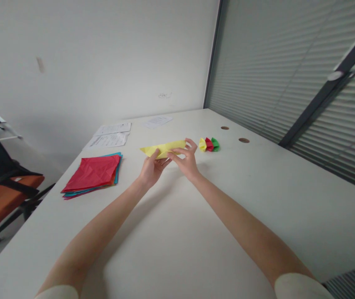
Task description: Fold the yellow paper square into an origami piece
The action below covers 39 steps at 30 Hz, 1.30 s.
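Observation:
A folded strip of yellow paper (165, 148) is held above the white table, its pointed end toward the left. My left hand (153, 167) grips its lower edge from the left, thumb in front and fingers behind. On the right part of the strip, my right hand (186, 160) pinches the paper between thumb and fingers. Just right of that hand, a small row of gathered paper pieces (209, 144) in yellow, red and green lies on the tabletop. Some fingertips are hidden behind the yellow paper.
A stack of coloured paper sheets (93, 172), red on top, lies at the left. Printed sheets (110, 135) lie farther back. Two round holes (243, 140) pierce the white table (227, 232). An orange-seated chair (6, 199) stands left; blinds (277, 74) line the right side.

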Each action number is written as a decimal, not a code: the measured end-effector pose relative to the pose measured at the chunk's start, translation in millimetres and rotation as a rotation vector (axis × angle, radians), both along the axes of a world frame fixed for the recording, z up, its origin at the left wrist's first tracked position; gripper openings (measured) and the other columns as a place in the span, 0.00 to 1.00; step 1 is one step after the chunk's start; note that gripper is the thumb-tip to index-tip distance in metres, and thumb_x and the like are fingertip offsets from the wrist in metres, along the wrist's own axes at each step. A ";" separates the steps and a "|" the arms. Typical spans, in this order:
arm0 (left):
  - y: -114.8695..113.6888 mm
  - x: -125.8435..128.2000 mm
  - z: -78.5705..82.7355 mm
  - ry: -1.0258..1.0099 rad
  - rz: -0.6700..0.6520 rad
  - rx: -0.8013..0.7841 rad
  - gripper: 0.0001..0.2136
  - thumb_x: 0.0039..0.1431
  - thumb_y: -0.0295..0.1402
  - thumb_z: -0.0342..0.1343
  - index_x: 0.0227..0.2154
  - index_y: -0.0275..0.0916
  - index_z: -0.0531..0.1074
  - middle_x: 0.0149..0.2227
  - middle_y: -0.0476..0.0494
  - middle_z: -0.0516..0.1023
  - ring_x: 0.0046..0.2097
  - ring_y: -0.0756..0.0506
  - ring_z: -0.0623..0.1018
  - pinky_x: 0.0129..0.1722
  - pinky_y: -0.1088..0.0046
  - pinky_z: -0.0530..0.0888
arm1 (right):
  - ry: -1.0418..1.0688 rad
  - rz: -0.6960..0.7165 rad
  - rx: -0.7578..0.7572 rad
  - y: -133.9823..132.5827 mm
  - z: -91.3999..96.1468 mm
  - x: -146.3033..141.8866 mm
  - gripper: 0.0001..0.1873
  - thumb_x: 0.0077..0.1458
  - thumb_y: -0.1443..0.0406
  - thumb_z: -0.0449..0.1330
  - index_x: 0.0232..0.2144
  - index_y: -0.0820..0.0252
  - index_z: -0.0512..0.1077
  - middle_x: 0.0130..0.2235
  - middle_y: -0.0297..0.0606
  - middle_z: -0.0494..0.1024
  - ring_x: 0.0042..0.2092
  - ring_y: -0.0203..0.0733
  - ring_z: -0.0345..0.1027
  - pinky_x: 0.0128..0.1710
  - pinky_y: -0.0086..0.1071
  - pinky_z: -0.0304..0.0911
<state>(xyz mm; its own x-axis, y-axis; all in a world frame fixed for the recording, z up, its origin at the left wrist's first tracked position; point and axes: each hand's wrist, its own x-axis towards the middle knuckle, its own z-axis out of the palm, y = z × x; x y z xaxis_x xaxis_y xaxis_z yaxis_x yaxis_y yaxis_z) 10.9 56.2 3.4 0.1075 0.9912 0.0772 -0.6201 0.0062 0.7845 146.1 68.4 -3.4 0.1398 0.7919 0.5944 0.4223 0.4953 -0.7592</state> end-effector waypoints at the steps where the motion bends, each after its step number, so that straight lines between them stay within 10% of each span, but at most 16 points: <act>1: -0.8 -0.2 2.3 -0.005 0.005 0.010 0.09 0.61 0.33 0.53 0.42 0.37 0.73 0.46 0.42 0.80 0.51 0.42 0.77 0.58 0.56 0.69 | 0.063 0.038 -0.020 3.1 -0.6 -1.1 0.17 0.49 0.49 0.64 0.32 0.54 0.80 0.58 0.42 0.54 0.63 0.52 0.48 0.58 0.45 0.58; 11: -7.1 1.0 11.4 0.012 -0.061 0.046 0.11 0.59 0.31 0.53 0.44 0.36 0.74 0.46 0.41 0.80 0.51 0.41 0.77 0.57 0.59 0.71 | 0.423 0.416 -0.134 -5.2 3.5 -3.6 0.21 0.40 0.47 0.68 0.28 0.57 0.80 0.43 0.41 0.75 0.45 0.45 0.70 0.45 0.38 0.68; 39: -14.2 11.4 7.1 -0.033 0.001 0.165 0.11 0.52 0.37 0.65 0.36 0.38 0.75 0.42 0.43 0.81 0.49 0.42 0.78 0.56 0.59 0.70 | 0.339 0.084 -0.122 -17.5 17.3 -9.5 0.21 0.44 0.48 0.64 0.24 0.61 0.78 0.37 0.43 0.77 0.40 0.45 0.70 0.33 0.31 0.64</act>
